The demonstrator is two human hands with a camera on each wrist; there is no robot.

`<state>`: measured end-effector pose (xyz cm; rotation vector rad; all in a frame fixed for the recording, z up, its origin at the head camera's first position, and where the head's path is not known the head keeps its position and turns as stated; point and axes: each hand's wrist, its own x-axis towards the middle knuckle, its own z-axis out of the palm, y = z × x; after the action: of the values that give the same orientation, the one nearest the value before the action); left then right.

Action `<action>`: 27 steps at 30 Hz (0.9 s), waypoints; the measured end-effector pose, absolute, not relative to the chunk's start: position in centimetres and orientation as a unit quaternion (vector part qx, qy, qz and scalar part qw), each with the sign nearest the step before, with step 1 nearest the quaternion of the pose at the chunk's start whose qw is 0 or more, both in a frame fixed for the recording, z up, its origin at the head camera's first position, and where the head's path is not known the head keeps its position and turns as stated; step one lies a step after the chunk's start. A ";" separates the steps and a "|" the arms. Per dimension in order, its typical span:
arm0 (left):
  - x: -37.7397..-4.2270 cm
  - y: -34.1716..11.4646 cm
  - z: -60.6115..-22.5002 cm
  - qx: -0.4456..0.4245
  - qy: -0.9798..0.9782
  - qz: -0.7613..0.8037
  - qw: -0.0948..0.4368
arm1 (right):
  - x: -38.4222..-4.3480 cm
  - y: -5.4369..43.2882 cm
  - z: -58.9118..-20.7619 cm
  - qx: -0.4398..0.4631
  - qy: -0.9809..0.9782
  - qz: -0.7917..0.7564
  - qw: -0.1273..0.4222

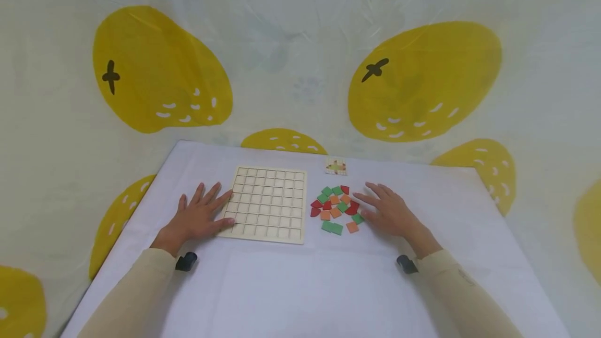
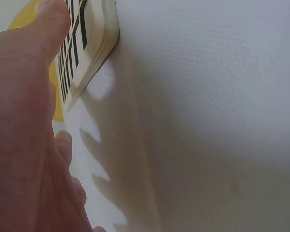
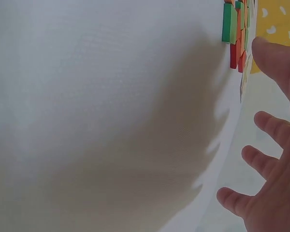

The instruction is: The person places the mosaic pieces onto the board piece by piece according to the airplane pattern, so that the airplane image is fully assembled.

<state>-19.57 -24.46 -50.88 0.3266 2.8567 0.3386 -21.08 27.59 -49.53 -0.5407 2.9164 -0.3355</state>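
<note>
Your left hand point(image 1: 199, 215) is spread wide, thumb and forefinger reaching over the left edge of the pale grid board point(image 1: 267, 205), which lies flat on the left of the white surface point(image 1: 281, 291); whether they press, you cannot tell. Your right hand point(image 1: 392, 210) is spread too, gripping nothing, its fingertips just beside the right edge of the loose coloured pieces point(image 1: 335, 213), which lie right of the board and nearer than the small patterned card point(image 1: 336, 166). Expect the pieces to be light, stiff and probably smooth, so they may skid if you push at an angle. Pinch each by opposite side edges; on the red quarter-rounds point(image 1: 315, 212), the straight sides should give a surer hold than the curve. The orange square point(image 1: 352, 227) at the near right looks easiest to lift, while crowded ones may drag neighbours. The board looks like stiff, layered wood, light enough to slide; steady it by its rim.
</note>
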 end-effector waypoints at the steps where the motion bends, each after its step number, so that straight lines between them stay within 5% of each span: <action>1: -19.7 -24.5 -50.9 0.111 0.979 0.114 0.124 | -21.1 27.6 -49.5 -0.181 0.974 -0.113 0.079; 27: -22.2 -24.5 -49.1 0.114 0.971 0.119 0.173 | -22.5 27.4 -50.4 -0.161 0.970 -0.157 0.095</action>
<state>-22.17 -24.45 -49.13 0.3230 2.7540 0.3386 -22.52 27.37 -50.39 -0.4787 2.8752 -0.4651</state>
